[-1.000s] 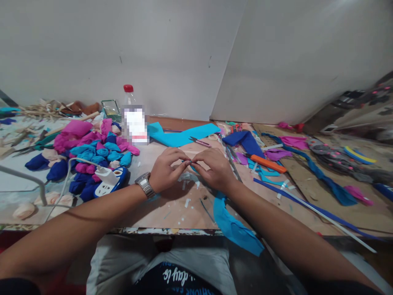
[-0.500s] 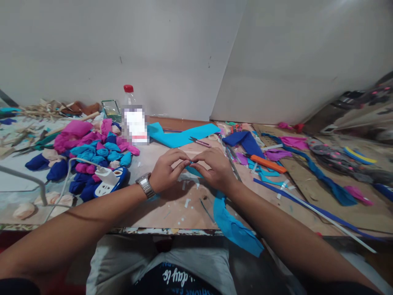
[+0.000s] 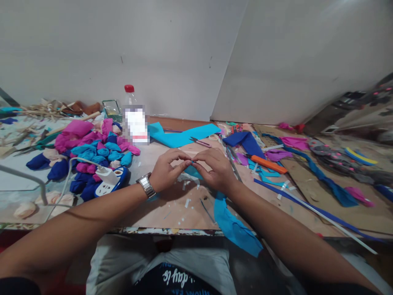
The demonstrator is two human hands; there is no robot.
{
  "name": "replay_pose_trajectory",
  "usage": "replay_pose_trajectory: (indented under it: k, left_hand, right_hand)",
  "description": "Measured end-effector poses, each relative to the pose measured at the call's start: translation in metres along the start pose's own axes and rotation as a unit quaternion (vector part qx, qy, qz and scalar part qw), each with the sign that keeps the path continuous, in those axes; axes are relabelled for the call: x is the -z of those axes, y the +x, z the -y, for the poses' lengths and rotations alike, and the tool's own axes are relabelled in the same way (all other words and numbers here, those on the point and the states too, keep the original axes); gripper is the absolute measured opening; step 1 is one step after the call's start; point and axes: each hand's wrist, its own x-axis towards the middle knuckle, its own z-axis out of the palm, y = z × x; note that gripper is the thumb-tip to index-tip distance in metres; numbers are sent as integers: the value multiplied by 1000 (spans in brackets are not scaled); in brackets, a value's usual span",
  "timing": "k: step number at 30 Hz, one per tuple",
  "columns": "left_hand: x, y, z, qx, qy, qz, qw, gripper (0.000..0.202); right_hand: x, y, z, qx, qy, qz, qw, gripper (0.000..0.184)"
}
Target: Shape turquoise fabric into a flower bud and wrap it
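Note:
My left hand [image 3: 170, 170], below which a metal watch sits on the wrist, pinches the edge of a light blue crepe paper strip. Fingertip to fingertip with it, my right hand [image 3: 213, 170] pinches the same blue crepe paper strip [image 3: 235, 227]. A short part of the strip shows between the two thumbs; the rest runs under my right wrist and hangs over the table's front edge. What the fingertips press together is mostly hidden. Beyond my hands lie small thread snips [image 3: 200, 142] and another wide light blue strip [image 3: 181, 138].
Left stand a red-capped bottle [image 3: 136, 123], a heap of pink and blue paper buds [image 3: 92, 151] and a power strip [image 3: 112, 184] with a cable. Right lie an orange utility knife [image 3: 267, 163], a dark blue strip [image 3: 245, 143], a white stick [image 3: 334, 223] and cardboard [image 3: 310, 192].
Both hands stay almost in place at the blue strip, with only slight shifts of the fingers. The view has moved very slightly.

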Motion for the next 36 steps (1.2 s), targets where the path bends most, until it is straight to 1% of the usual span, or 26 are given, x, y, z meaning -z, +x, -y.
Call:
replay_pose_trajectory:
  k: [4,6,12,19,24,31,34,36]
  left_hand:
    - [2,1,0,-57,25,10,998,16]
    - [3,1,-1,-71,31,21,997,15]
    - [3,1,-3,-48,10,54,997,17]
    - [2,-2,-3,-14,15,65,998,19]
    - [2,-3,-1,-33,29,67,997,17]
    - [2,-1,-3,-37,37,76,996,19]
    - [2,-1,-4,-57,75,79,992,21]
    - [4,-1,-5,-73,126,82,986,25]
  right_hand:
    - [1,1,-1,1,-24,17,1000,5]
    - [3,2,-1,9,-37,35,999,6]
    - [5,3,-2,24,-51,55,997,10]
    - [5,1,-6,-5,-40,48,998,15]
    - [4,0,-7,-26,-29,42,998,18]
    - [2,-1,-8,-11,-15,39,999,13]
    - [2,-1,-8,-7,-26,39,999,11]
    - [1,-2,-9,-15,-32,54,998,12]
